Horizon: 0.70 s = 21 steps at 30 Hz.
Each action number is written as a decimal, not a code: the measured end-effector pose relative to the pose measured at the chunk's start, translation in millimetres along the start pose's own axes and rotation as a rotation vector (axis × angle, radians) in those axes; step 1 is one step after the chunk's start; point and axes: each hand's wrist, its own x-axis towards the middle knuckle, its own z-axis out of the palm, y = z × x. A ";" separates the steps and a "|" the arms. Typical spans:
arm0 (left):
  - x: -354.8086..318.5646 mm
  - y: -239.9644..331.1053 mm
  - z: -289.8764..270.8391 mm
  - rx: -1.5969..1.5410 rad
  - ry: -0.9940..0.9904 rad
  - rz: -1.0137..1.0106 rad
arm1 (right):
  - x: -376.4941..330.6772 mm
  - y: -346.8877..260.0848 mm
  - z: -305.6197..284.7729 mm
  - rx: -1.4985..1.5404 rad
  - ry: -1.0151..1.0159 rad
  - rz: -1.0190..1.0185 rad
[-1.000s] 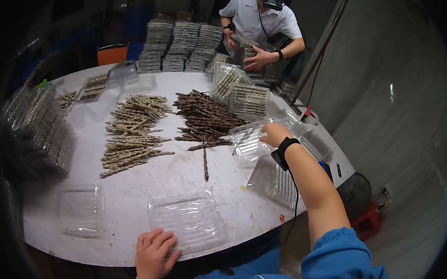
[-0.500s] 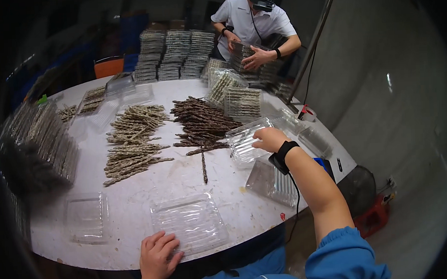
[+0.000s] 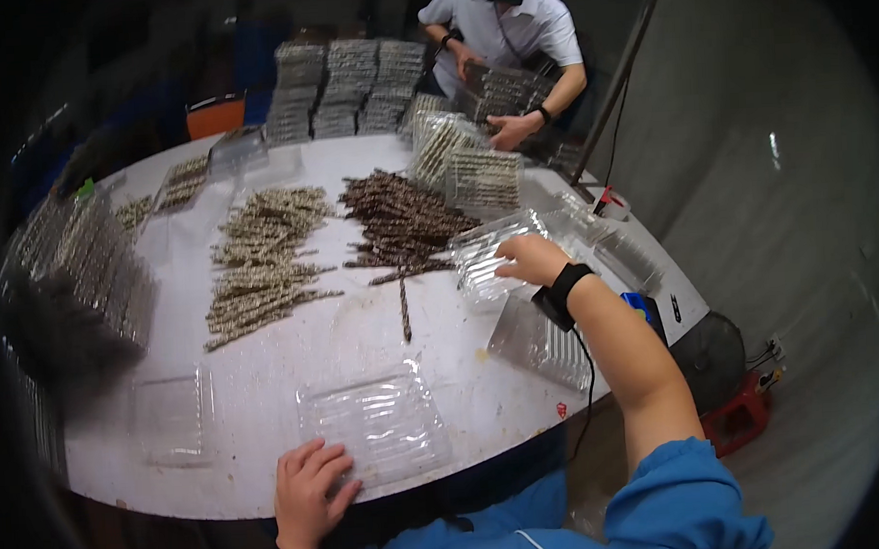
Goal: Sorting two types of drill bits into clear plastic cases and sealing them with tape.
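Note:
My left hand (image 3: 314,491) lies at the near left corner of a clear ribbed plastic tray (image 3: 372,425), fingers stretched and slightly apart, touching its edge. Out to the right, my right hand (image 3: 534,261) reaches over another clear plastic tray (image 3: 483,253), its fingers bent and closed on it; the fingertips are partly hidden. Beyond the near tray are a heap of knobbly beige sticks (image 3: 263,267) and, to its right, a heap of dark brown ones (image 3: 403,217). One brown stick (image 3: 405,310) lies apart, pointing toward me.
More empty clear trays (image 3: 176,414) lie at near left and around a tray (image 3: 541,344) at right. Filled trays (image 3: 484,179) sit at the back; tall stacks (image 3: 348,87) stand behind and at left (image 3: 81,270). Across the table, a person (image 3: 508,51) handles filled packs.
The whole view has shifted slightly upward. Both my hands stay at the same trays. The person opposite has lowered one hand along the packs.

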 end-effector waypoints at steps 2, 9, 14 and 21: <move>3.1 -0.3 0.8 -0.010 0.002 0.015 | -2.0 1.2 -10.3 0.090 -0.015 0.003; 6.7 -2.0 1.4 -0.019 -0.001 0.020 | 21.8 -47.7 -13.6 0.209 -0.096 -0.335; 2.9 -2.5 -0.8 -0.033 0.007 0.014 | 57.8 -89.2 23.9 -0.113 -0.140 -0.264; 1.1 -8.4 1.1 -0.086 -0.010 0.011 | 76.7 -97.9 73.8 -0.281 0.087 -0.818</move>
